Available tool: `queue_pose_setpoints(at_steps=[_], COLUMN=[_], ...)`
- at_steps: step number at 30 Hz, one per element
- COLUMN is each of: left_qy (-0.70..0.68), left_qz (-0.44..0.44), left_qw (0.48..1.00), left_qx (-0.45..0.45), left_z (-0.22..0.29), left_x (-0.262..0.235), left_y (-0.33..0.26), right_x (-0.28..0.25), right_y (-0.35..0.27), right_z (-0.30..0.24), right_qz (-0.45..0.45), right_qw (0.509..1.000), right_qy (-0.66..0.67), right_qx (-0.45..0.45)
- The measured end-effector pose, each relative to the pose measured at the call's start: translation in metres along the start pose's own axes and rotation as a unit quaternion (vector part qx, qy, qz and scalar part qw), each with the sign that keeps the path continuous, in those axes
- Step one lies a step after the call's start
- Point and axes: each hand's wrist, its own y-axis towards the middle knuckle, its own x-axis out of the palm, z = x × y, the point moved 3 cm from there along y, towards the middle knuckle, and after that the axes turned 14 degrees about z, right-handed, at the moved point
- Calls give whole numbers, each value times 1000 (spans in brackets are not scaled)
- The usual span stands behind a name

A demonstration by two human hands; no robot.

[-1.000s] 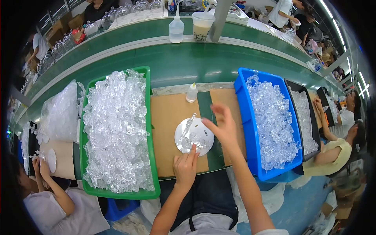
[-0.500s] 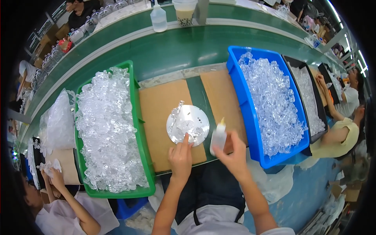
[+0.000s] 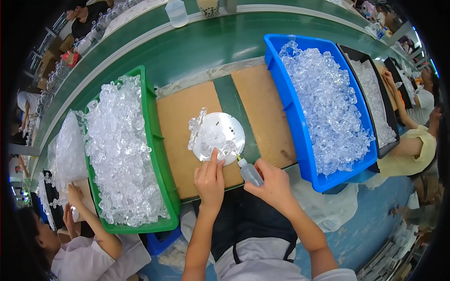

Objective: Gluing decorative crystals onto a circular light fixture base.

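A round clear plastic disc (image 3: 225, 129) lies on brown cardboard (image 3: 187, 117), with several small clear pieces on it. My left hand (image 3: 210, 180) presses a fingertip on the disc's near edge. My right hand (image 3: 274, 185) holds a small clear squeeze bottle (image 3: 249, 171), its thin nozzle tilted toward the disc's near rim. Left of the cardboard sits a green bin (image 3: 159, 154) heaped with clear plastic pieces; on the right stands a blue bin (image 3: 293, 117) of the same pieces.
A green conveyor (image 3: 197, 47) runs along the far side, with a clear bottle (image 3: 177, 11) and a cup behind it. Black trays (image 3: 375, 93) of clear pieces lie further right. Other people work at my left (image 3: 75, 220) and right (image 3: 417, 140).
My right hand reached past the disc, picked up the squeeze bottle and brought it to the disc's near edge. My left hand stayed on the disc.
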Motion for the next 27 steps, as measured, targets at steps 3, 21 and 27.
queue_pose_setpoints(at_steps=[3,21,27], left_qy=[-1,-17,-22], left_qz=[5,-5,-8], left_qw=[1000,999,999], left_qx=[1,-36,-45], left_z=[1,1,0], left_x=[2,-1,-1], left_y=[0,3,3], right_x=[3,5,10], right_y=[1,-4,-8], right_z=[1,-16,-17], right_qz=[15,-2,-28], right_qw=[1000,1000,999], right_qy=[5,25,42], right_qx=[-13,-9,-6])
